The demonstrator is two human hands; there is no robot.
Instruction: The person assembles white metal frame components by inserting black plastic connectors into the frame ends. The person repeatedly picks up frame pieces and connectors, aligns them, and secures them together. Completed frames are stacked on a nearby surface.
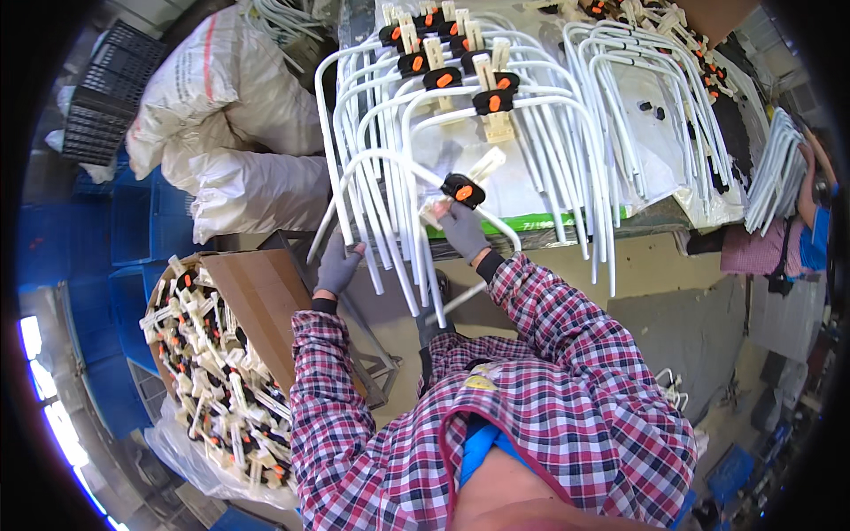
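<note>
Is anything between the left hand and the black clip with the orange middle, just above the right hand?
Yes: in this view, several white tube legs cross between the left hand and the black clip. Nothing visible stands between that clip and the right hand just below it.

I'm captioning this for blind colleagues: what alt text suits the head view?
A person's gloved right hand holds a black and orange clip on a bent white tube; the left hand is beside more tubes. At left, a cardboard box holds similar clips.
</note>
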